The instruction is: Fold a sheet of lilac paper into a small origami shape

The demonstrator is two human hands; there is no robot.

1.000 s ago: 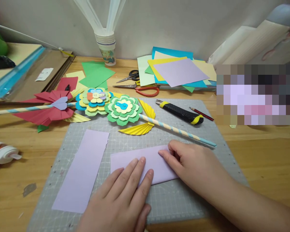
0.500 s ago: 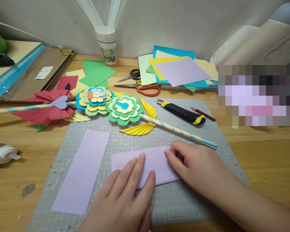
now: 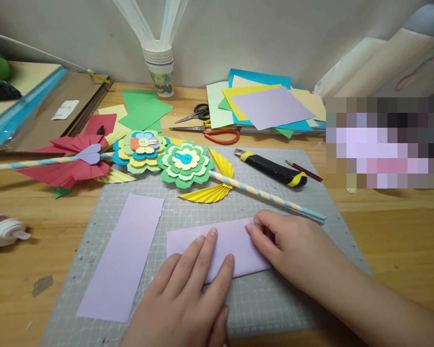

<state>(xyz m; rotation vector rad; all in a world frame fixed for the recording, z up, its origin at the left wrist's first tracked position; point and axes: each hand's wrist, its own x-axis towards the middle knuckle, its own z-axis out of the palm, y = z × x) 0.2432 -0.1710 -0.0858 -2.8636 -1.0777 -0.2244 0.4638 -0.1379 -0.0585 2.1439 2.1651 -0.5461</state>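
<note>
A folded sheet of purple paper (image 3: 238, 246) lies on the grey cutting mat (image 3: 289, 308). My left hand (image 3: 188, 299) rests flat on its left part, fingers spread. At the sheet's upper right corner, my right hand (image 3: 292, 246) pinches the paper edge between thumb and forefinger. Left of both hands is a separate purple strip (image 3: 123, 260) with one torn short stretch on its right edge. Beyond the sheet lies a green layered paper flower (image 3: 184, 164), joined to a striped paper stick (image 3: 271, 195) with yellow pleated leaves (image 3: 206, 194).
A utility knife (image 3: 273, 167) and a pencil (image 3: 304, 170) lie at the mat's far right. Red-handled scissors (image 3: 222, 136) sit before stacked coloured paper (image 3: 273, 108). A red-winged paper wand (image 3: 72, 161) lies left, a glue gun (image 3: 3, 229) nearer, a paper cup (image 3: 161, 77) behind.
Almost nothing differs. Both hands keep their places on the folded purple paper, and the view has shifted only very slightly.
</note>
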